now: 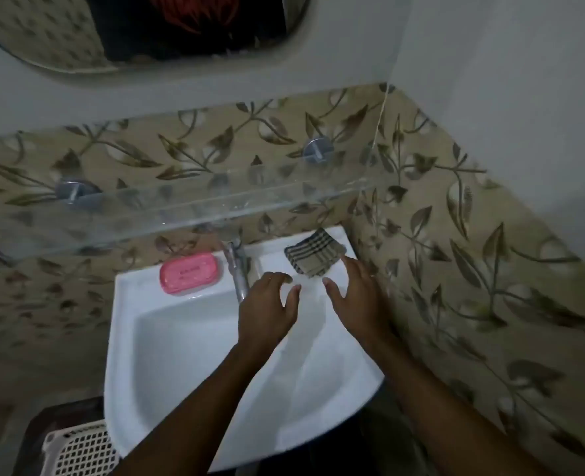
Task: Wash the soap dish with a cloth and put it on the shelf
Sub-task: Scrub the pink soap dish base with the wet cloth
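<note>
A pink soap dish (pixel 191 273) lies on the back left rim of the white sink (pixel 188 372). A folded checked cloth (pixel 315 253) rests on the back right rim. Above them a clear glass shelf (pixel 167 211) is fixed to the tiled wall. My left hand (pixel 267 310) hovers over the basin just right of the tap, fingers apart and holding nothing. My right hand (pixel 356 297) is beside it, fingers spread, its fingertips close to the cloth's near edge; whether they touch it I cannot tell.
A metal tap (pixel 237 269) stands at the back middle of the sink. A mirror (pixel 167 29) hangs above. The tiled wall closes in on the right. A white perforated basket (pixel 78 448) sits on the floor at lower left.
</note>
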